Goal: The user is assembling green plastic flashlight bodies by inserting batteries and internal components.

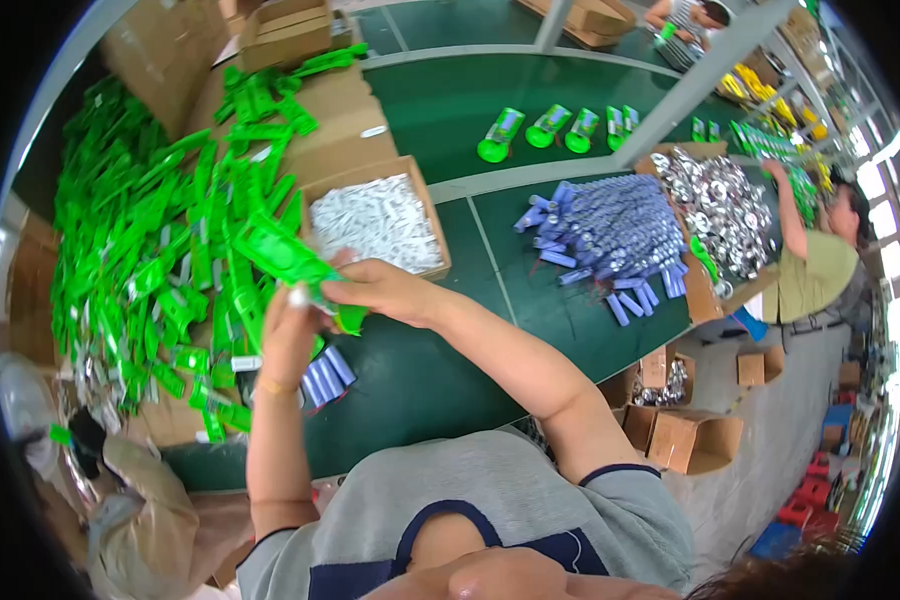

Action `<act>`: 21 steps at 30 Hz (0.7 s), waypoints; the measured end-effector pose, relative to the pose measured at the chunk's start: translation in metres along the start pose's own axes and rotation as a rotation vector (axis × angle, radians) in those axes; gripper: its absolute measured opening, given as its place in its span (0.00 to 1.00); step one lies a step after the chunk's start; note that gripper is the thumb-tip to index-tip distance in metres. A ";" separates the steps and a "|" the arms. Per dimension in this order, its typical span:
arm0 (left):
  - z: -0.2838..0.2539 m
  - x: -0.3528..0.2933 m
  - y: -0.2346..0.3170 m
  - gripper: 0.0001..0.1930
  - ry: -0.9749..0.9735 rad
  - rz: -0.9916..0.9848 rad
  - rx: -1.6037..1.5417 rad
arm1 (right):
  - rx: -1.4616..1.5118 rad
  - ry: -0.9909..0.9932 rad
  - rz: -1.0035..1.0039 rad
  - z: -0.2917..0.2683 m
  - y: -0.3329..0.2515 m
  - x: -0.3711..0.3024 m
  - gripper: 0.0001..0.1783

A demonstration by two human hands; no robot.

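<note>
Near the middle of the frame, my left hand [292,335] and my right hand [382,290] are both closed on one green plastic casing [288,258], which slants from upper left down to a round end by my right wrist; my left fingers pinch something small and pale at its lower side, though I cannot tell what it is. Just below my hands, a pack of three blue cylindrical cells [325,376] lies on the dark green table [440,380]. Left of centre, a heap of green casings [160,260] spreads too thickly to count. Right above my hands sits one open cardboard box of small white parts [378,218]. At centre right lies a pile of blue cells [610,232], also beyond counting, and beside it a cardboard tray of shiny silver reflectors [715,205]. Along the upper middle, five green flashlights [553,127] lie in a row. Three brown cartons [685,440] stand on the floor at lower right. At the right edge another person [820,265] reaches an arm toward the silver parts.
</note>
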State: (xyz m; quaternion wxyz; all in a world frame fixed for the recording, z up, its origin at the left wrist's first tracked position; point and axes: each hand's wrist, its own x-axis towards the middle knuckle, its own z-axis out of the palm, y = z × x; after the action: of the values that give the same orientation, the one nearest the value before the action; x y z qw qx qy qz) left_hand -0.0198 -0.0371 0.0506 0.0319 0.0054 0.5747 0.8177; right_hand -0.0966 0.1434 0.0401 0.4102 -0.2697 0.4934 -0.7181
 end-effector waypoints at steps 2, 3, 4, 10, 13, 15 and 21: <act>0.021 0.003 0.002 0.24 -0.053 -0.075 0.000 | 0.375 0.155 0.105 0.012 0.011 -0.018 0.26; 0.033 0.007 -0.002 0.25 -0.036 0.019 -0.038 | 0.509 0.059 0.081 0.008 0.022 -0.027 0.29; 0.039 0.012 -0.007 0.26 -0.020 0.097 -0.083 | 0.542 0.030 0.085 0.006 0.029 -0.037 0.29; 0.016 0.005 -0.007 0.24 -0.014 0.203 0.036 | 0.300 0.097 0.112 0.034 0.023 -0.078 0.16; 0.006 -0.002 -0.015 0.21 0.038 0.265 0.237 | 0.029 0.265 -0.018 0.044 0.016 -0.086 0.07; 0.004 -0.006 -0.018 0.20 0.092 0.250 0.219 | 0.135 0.274 0.083 0.045 0.009 -0.091 0.07; -0.018 -0.009 -0.033 0.18 0.176 0.324 0.555 | -0.119 0.345 0.248 0.049 -0.001 -0.101 0.13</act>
State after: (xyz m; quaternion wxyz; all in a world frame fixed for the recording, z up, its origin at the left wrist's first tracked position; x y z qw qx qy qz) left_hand -0.0104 -0.0433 0.0132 -0.1509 0.0344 0.7678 0.6217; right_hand -0.0056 0.2056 0.0606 0.3884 -0.1039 0.6269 -0.6673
